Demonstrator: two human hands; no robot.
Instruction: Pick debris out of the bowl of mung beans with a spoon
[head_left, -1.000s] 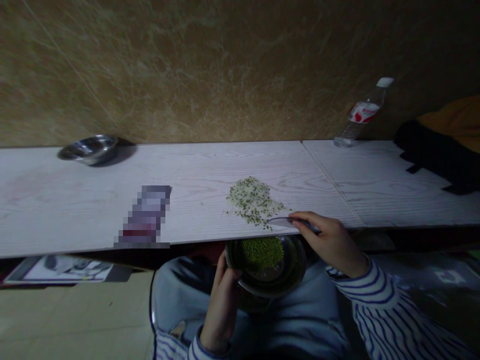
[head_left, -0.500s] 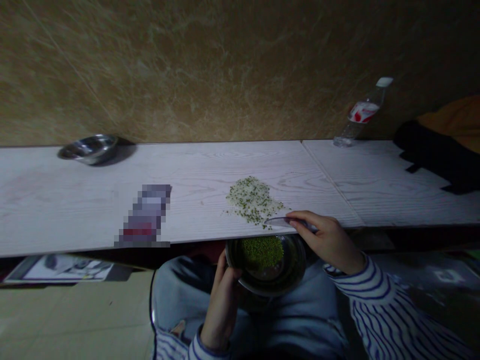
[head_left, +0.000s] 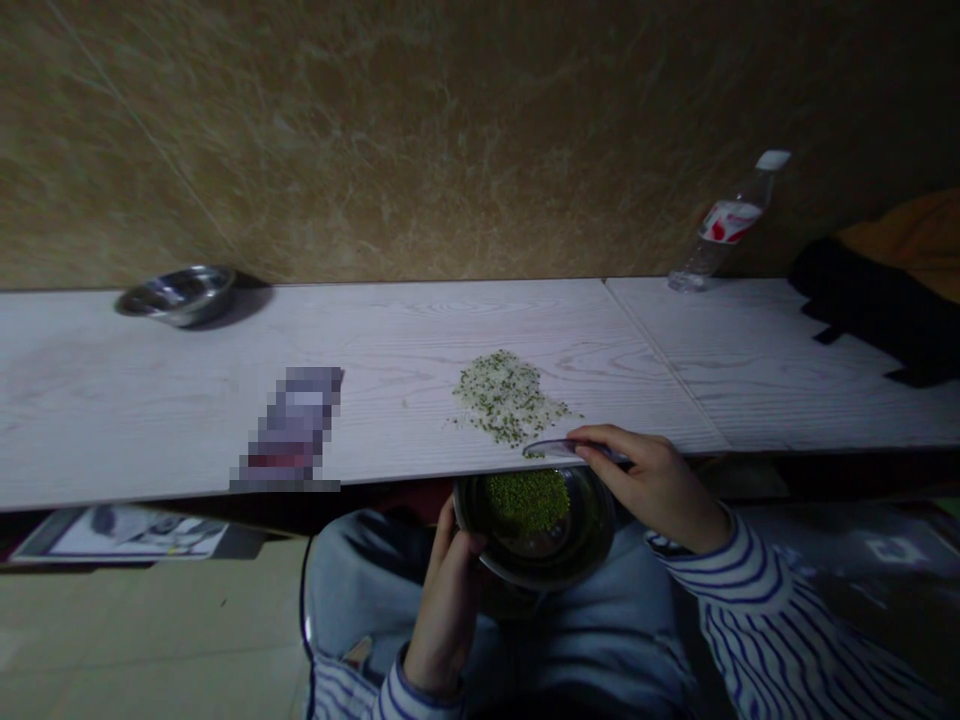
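Note:
My left hand [head_left: 454,580] grips the rim of a steel bowl [head_left: 577,570], tilted below the table's front edge, above the lap. Inside the bowl lie many small green mung beans [head_left: 529,500]. Between the fingers and thumb of my right hand [head_left: 652,475] is a slim, flat tool with a rounded tip [head_left: 553,448]; its exact kind is unclear. The tip rests near the table edge, with a few mung beans by it. Just beyond spreads a mixed pile of white rice-like grains and mung beans [head_left: 504,395].
A second steel bowl [head_left: 184,297] stands at the back left of the white wood-grain table [head_left: 390,340]. A blurred-out flat item [head_left: 294,425] lies left of the pile. A clear bottle [head_left: 720,230] and a black-and-orange bag-like thing [head_left: 885,290] are at the right. A wall closes the back.
The tool's tip has shifted slightly left and down to the table's front edge, its blade now lower. The bowl and my left hand stay nearly where they were.

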